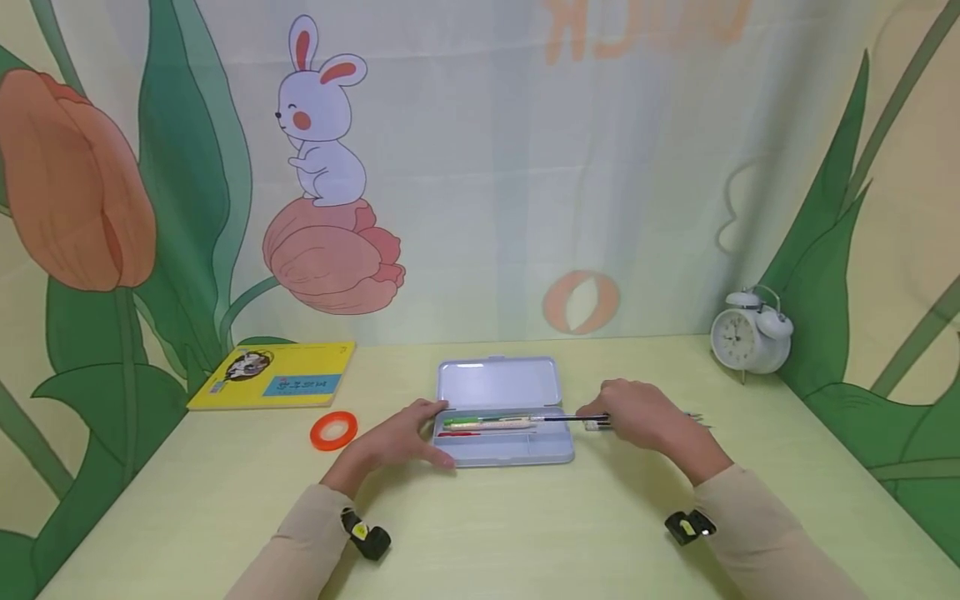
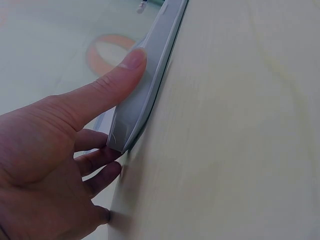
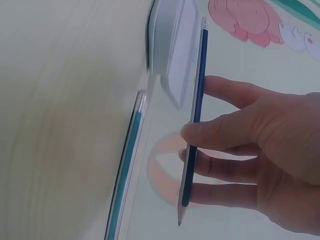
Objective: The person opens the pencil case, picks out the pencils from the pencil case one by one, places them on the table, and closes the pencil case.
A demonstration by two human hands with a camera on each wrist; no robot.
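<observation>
A pale pencil case (image 1: 502, 458) lies open on the table, its lid (image 1: 498, 383) folded back toward the wall. My left hand (image 1: 401, 437) holds the case's left end, thumb along the front side and other fingers around the end. Inside the tray are a green-ended pencil or pen (image 1: 487, 423) and a thin red one (image 1: 457, 433). Between thumb and fingers, my right hand (image 1: 643, 414) pinches a dark blue pencil (image 3: 201, 70). Its eraser end points left over the tray, its sharpened tip right. Below that hand, more pencils (image 3: 131, 142) lie on the table.
An orange ring of tape (image 1: 333, 431) lies left of my left hand. Behind it is a yellow book (image 1: 273, 375). A white twin-bell alarm clock (image 1: 750, 333) stands at the back right, before a printed curtain (image 1: 465, 167). Both wrists carry small black cameras.
</observation>
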